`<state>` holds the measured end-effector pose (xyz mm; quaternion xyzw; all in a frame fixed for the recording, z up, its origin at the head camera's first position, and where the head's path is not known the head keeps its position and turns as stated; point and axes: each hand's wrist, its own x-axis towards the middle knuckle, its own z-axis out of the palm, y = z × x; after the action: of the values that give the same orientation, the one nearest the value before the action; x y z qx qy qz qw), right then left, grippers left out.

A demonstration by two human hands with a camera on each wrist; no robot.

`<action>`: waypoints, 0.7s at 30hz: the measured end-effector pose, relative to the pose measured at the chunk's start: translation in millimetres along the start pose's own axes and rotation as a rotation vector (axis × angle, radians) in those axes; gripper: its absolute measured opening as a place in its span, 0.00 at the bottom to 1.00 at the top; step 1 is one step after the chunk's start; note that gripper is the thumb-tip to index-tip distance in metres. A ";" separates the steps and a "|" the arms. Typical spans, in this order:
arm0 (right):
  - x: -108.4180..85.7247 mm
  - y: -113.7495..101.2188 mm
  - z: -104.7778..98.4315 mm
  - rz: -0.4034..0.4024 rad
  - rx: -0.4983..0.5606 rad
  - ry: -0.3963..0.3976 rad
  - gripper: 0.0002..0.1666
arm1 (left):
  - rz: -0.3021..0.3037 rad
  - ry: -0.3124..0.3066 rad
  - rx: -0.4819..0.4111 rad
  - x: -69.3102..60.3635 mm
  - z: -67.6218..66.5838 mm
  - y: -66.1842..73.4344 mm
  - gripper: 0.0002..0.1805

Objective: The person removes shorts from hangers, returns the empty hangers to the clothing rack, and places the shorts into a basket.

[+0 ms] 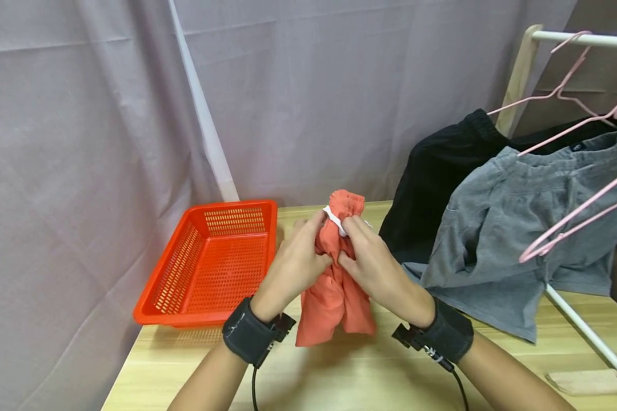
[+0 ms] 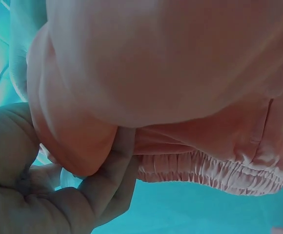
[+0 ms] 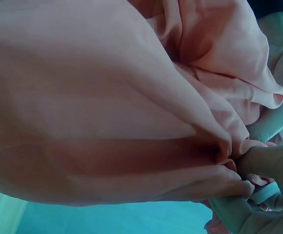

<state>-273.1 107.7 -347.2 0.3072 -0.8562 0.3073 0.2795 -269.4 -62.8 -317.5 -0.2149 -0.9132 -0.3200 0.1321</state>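
Coral shorts hang bunched between both hands, above the wooden table. The left hand grips their left side, and the right hand pinches the other side, thumbs facing each other. A white strip crosses the cloth near the fingertips; its kind is unclear. In the left wrist view, the gathered elastic waistband shows beyond the left fingers, which hold a fold. Cloth fills most of the right wrist view, gathered at the right fingers. Some fingertips are hidden behind the fabric.
A red plastic basket stands left of the hands on the wooden table. At the right, a rack carries pink hangers, black bottoms and grey shorts. A grey curtain hangs behind.
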 end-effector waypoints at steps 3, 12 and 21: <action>12.9 -6.1 0.6 -0.010 -0.003 0.001 0.19 | 0.017 0.039 0.014 4.3 -10.8 -1.7 0.30; 51.4 -23.1 1.4 -0.071 0.013 0.041 0.18 | 0.013 0.131 0.012 13.9 -45.2 -1.2 0.27; 85.9 -38.5 10.5 -0.109 0.045 0.072 0.17 | -0.011 0.205 0.060 19.9 -76.2 -8.9 0.25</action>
<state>-305.6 45.9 -283.1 0.3482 -0.8206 0.3215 0.3194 -283.1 -111.8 -256.7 -0.1721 -0.9052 -0.3137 0.2294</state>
